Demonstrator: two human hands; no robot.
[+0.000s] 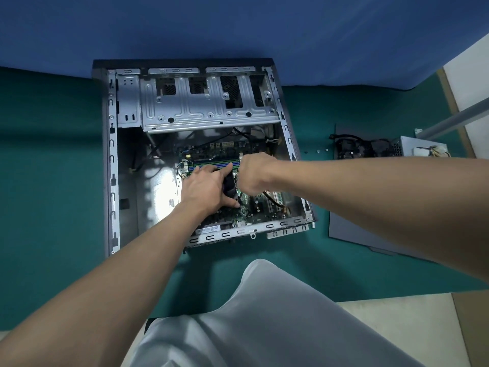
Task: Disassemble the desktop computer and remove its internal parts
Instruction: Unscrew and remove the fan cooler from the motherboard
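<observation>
Head view, looking down into an open desktop case (111, 154) lying on its side on a green mat (53, 154), far end close under a blue backdrop (238, 27). Inside, toward the case's near right corner, a motherboard (251, 207). On it a dark CPU cooler (229, 186), showing only as a narrow strip between the two hands, the strip running near to far, the full outline hidden. Left hand (203, 186) extended from the near left and lying over the cooler's left side, thumb hooked along its near edge, forefinger stretched along its far edge beside the memory slots (211, 164): a spanning grip on the cooler. Right hand (254, 173) extended from the right, against the cooler's right side, fingers curled downward and tips hidden; cannot tell whether pinching a clip, a screw or nothing. Cooler directly beneath and between both hands, neither clearly nearer, the left covering more of it. Judging by the grip, probably freeing the cooler, with a straight lift out of the case the likely next need. Metal drive cage (209, 102) across the case's far end. On the mat right of the case, well apart from the hands: a flat side panel (352, 226), a dark cabled part (354, 149) on its far end, a silver power supply (412, 147) beyond. Light grey trouser knee (264, 313) at the near edge.
</observation>
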